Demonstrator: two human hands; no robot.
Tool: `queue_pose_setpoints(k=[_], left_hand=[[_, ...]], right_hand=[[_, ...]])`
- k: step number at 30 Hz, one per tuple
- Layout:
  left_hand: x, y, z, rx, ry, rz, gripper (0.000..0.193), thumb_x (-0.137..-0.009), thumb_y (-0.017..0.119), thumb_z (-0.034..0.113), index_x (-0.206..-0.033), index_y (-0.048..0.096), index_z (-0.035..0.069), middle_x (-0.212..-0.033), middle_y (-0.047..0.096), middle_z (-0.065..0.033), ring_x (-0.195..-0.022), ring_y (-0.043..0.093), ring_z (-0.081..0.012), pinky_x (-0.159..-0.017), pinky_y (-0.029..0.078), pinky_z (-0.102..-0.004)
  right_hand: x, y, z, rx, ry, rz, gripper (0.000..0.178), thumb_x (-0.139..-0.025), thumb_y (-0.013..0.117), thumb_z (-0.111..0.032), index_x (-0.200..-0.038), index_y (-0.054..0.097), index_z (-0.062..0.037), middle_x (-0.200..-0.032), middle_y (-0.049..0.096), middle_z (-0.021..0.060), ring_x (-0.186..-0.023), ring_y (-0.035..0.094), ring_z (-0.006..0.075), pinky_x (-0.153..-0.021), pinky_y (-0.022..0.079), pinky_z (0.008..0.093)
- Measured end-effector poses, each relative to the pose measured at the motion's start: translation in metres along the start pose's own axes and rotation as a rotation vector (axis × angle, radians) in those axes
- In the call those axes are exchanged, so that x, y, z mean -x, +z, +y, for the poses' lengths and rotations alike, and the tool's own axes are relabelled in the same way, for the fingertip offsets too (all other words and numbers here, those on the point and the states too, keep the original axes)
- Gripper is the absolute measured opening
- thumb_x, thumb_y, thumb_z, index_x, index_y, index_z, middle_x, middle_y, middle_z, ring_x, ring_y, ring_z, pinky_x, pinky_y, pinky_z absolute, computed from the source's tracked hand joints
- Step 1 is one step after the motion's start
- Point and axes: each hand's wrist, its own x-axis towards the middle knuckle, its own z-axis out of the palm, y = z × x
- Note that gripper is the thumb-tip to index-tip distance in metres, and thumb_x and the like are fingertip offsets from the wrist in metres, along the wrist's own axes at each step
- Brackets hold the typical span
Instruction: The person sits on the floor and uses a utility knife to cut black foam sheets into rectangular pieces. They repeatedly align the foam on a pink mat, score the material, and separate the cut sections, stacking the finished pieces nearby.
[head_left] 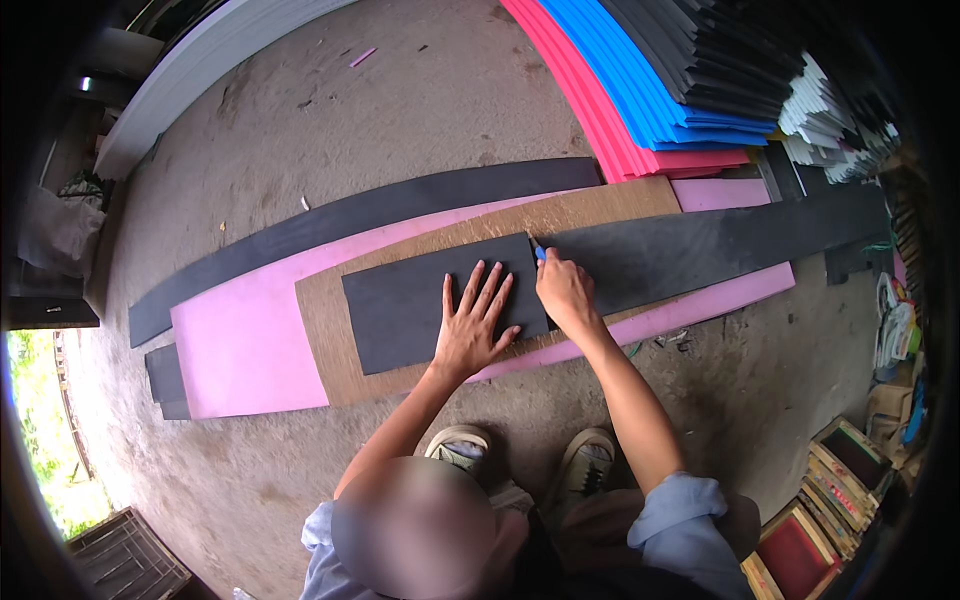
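My left hand [474, 325] lies flat with fingers spread on a black foam sheet [395, 310], pressing it against a brown board [322, 345]. My right hand [567, 295] is closed around a blue-handled utility knife [540, 250]. Its tip rests at the far edge of the black foam, where a narrow gap separates the left piece from a longer black strip [690, 245] stretching right. Beneath the board lies a pink foam sheet [240, 350], which shows on both sides of it.
Another black strip [370, 215] lies beyond the pink sheet. Pink-red [610, 130], blue [640, 100] and black foam stacks [690, 50] stand at the far right. Wooden-framed panels [800, 550] lean at the near right. My shoes [585, 465] are on the concrete floor close to the board.
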Motion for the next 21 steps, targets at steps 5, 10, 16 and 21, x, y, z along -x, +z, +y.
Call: queue_pose_setpoints(k=[5,10,16,21], left_hand=[[-0.007,-0.007,-0.006,0.089,0.035,-0.018,0.078,-0.079,0.046,0.053,-0.139,0.018,0.011,-0.145,0.013,-0.0107,-0.135,0.006,-0.0280,-0.102,-0.003,-0.0580],[-0.005,-0.003,-0.006,0.151,0.045,-0.068,0.087,-0.074,0.054,0.053,-0.139,0.016,0.011,-0.145,0.011,-0.0104,-0.135,0.004,-0.0284,-0.101,-0.003,-0.0595],[0.000,0.001,-0.004,0.131,0.013,-0.048,0.092,-0.070,0.059,0.056,-0.140,0.015,0.015,-0.146,0.011,-0.0064,-0.135,0.004,-0.0257,-0.102,-0.001,-0.0599],[0.000,0.000,-0.006,0.132,0.006,0.019,0.092,-0.065,0.063,0.055,-0.139,0.021,0.018,-0.145,0.017,-0.0038,-0.135,0.009,-0.0243,-0.102,0.004,-0.0592]], right_hand=[[-0.010,0.004,-0.007,0.031,-0.081,0.075,0.021,-0.086,0.042,-0.015,-0.089,0.052,0.0036,-0.071,0.062,0.0216,-0.071,0.063,0.0359,-0.061,0.051,0.0444],[-0.016,0.009,-0.009,0.050,-0.035,0.046,0.019,-0.080,0.042,-0.010,-0.089,0.052,0.0042,-0.075,0.062,0.0217,-0.073,0.063,0.0356,-0.064,0.052,0.0431],[-0.005,0.001,-0.014,-0.057,0.140,-0.169,0.022,-0.080,0.042,-0.011,-0.093,0.051,0.0047,-0.083,0.062,0.0246,-0.083,0.062,0.0372,-0.070,0.052,0.0430],[0.045,0.010,0.000,0.007,0.058,-0.155,0.021,-0.081,0.040,-0.007,-0.097,0.047,0.0056,-0.085,0.061,0.0254,-0.083,0.062,0.0367,-0.069,0.052,0.0437]])
